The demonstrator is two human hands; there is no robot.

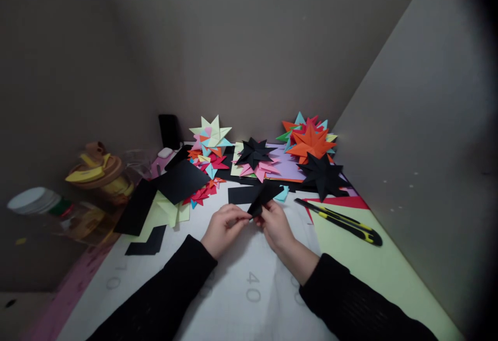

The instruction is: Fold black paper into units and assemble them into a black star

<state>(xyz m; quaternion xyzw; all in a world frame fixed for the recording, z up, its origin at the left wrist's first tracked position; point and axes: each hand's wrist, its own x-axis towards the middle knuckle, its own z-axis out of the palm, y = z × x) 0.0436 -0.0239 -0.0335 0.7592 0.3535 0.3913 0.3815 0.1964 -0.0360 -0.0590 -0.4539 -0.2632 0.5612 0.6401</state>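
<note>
Both hands meet at a piece of folded black paper (263, 197) above the middle of the white mat. My left hand (226, 227) pinches its lower tip between thumb and fingers. From the other side, my right hand (275, 223) grips the lower right part, its fingers partly hidden behind the paper. Just behind lies a flat black paper strip (239, 195), partly covered by the folded piece. A small light-blue folded paper (282, 194) shows to the right of it. Further back sits a black paper star (254, 152) on a pink one.
A yellow-black box cutter (342, 221) lies at right on pale green paper (381, 247). Orange (310, 143) and black paper stars (322, 176) stand back right. Black sheets (181, 181) and small red folded pieces (200, 195) lie left, near a lidded jar (103, 175) and bottle (50, 203).
</note>
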